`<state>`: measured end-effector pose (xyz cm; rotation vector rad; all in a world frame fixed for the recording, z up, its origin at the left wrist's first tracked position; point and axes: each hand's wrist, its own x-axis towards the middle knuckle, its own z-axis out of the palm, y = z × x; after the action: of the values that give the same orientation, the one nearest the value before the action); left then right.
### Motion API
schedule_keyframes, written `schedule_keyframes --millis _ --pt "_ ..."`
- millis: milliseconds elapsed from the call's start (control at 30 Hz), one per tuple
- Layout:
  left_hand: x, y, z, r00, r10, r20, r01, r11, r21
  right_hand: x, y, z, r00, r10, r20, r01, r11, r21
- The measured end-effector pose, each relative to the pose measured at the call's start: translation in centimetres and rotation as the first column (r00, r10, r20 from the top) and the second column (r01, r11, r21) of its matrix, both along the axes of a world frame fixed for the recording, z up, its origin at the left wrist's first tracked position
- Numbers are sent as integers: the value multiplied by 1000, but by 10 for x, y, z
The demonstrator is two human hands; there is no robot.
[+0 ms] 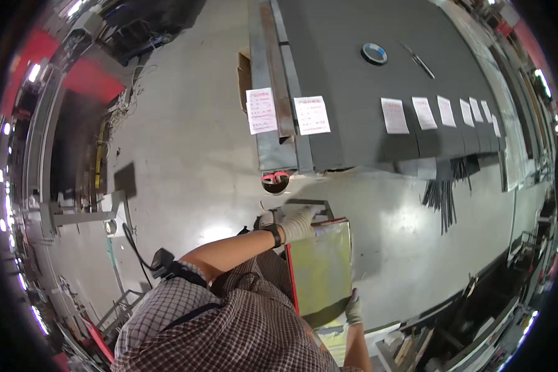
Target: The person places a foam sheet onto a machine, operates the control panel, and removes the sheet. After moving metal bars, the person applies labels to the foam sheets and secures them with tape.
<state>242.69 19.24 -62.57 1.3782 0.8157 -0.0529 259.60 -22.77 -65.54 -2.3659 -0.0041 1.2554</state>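
Observation:
In front of my body is a flat yellow-green panel (pixel 320 268) with red edging along its left side. My left hand (pixel 299 224), in a pale knitted glove, grips its far left corner beside a grey metal bracket (pixel 310 203); its fingertips are partly hidden. At the panel's near right edge is my right hand (pixel 353 309), also gloved, with its fingers closed against the side. What lies beneath the panel cannot be seen.
A large table of dark grey sheets (pixel 366 80) stands ahead, bearing several printed paper slips (pixel 395 116), a roll of tape (pixel 374 54) and a knife-like tool (pixel 421 63). Dark strips (pixel 440 198) hang off its near edge. Red-handled scissors (pixel 275 179) sit at its near left corner.

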Motion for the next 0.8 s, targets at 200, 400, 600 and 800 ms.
schedule_keyframes --millis 200,400,600,800 --pt "-53 16 58 798 553 240 -599 769 223 -14 51 28 994 70 88 -83 985 151" --pt "-36 67 61 813 577 76 -443 529 724 20 33 47 945 260 196 -246 965 -93" --pt "8 113 62 762 647 -25 -633 753 179 83 39 31 620 698 358 -717 689 -102" --pt "23 104 95 525 837 -153 -848 498 -183 55 321 155 993 -51 -103 112 656 747"
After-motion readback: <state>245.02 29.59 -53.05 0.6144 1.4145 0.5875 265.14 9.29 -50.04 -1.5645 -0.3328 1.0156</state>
